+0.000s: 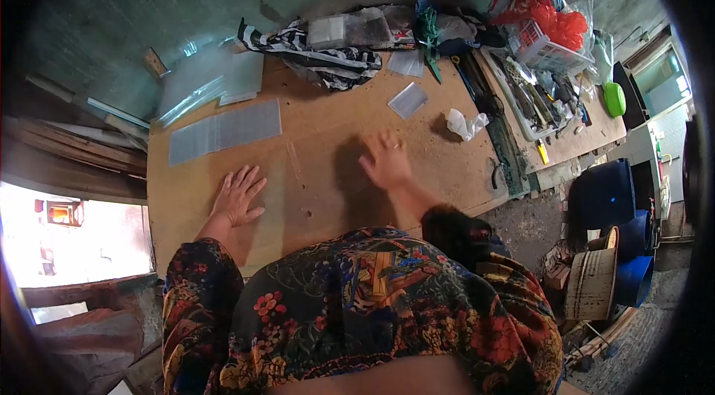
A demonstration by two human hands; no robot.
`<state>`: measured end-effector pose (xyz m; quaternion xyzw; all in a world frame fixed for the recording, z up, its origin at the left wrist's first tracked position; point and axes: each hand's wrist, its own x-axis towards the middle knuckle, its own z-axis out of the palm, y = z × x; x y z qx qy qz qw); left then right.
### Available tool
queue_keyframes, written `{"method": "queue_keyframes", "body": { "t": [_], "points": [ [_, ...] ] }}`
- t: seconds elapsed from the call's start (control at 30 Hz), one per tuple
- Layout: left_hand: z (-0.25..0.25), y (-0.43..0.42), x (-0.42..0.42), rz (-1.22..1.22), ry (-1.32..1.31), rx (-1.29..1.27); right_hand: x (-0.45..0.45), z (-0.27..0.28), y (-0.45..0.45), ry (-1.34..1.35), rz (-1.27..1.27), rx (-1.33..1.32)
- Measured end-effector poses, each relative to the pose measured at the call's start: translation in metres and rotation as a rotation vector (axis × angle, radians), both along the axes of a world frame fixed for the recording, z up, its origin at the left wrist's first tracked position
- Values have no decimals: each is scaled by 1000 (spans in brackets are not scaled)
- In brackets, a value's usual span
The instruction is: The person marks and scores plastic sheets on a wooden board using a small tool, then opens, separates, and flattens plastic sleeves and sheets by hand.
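My left hand lies flat on the wooden tabletop, fingers spread, holding nothing. A long translucent plastic sheet rests on the wood just beyond it. Farther right, my right hand is over the table with its fingers apart and somewhat blurred; nothing shows in it, and whether it touches the wood I cannot tell. Past its fingertips are a small clear plastic sheet and a crumpled white tissue. More clear sheets are stacked at the back left.
Along the back lie a black-and-white striped cloth, a clear plastic box and green-handled scissors. At right are a tray of tools, a yellow cutter and a white basket with red plastic bags. Blue barrels stand beyond the table's right edge.
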<state>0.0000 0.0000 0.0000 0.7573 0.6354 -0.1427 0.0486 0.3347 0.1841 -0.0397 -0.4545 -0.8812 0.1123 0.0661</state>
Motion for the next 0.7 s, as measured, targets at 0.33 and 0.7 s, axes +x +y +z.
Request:
{"method": "queue_keyframes", "body": {
  "t": [0.33,0.7],
  "points": [
    [24,14,37,145,-83,46,44,-20,91,-21,-124,173],
    [39,55,142,186,-649,445,41,23,50,753,-151,-120]
  ]
}}
